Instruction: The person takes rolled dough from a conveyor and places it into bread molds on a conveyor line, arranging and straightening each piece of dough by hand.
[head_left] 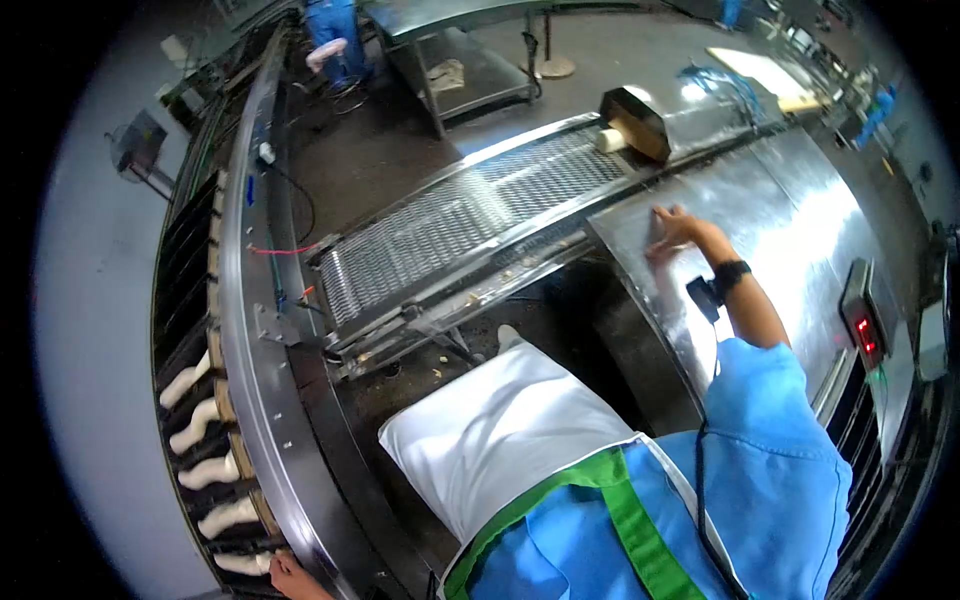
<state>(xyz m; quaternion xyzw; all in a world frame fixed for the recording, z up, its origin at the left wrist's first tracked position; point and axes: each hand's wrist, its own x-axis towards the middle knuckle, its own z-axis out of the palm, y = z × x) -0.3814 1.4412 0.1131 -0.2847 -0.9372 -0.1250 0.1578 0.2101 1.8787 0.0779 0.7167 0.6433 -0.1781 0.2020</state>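
Note:
My left hand (292,578) is at the lower left edge, its fingers closed at the near end of a pale, curved dough-like strip (240,564). More such strips, one of them a curved strip (198,424), lie one above another in dark slots along the left wall. Stretched out to the right, my right hand (676,233) rests on a shiny steel tabletop (770,215), its fingers spread and nothing in them. A black watch (733,275) is on that wrist.
A mesh conveyor (470,205) slopes up to a hooded outlet (640,122), where a pale cylindrical lump (609,140) sits. A steel rail (240,330) runs along the left. At right stands a red digital display (864,325). A person in blue (338,40) stands beyond.

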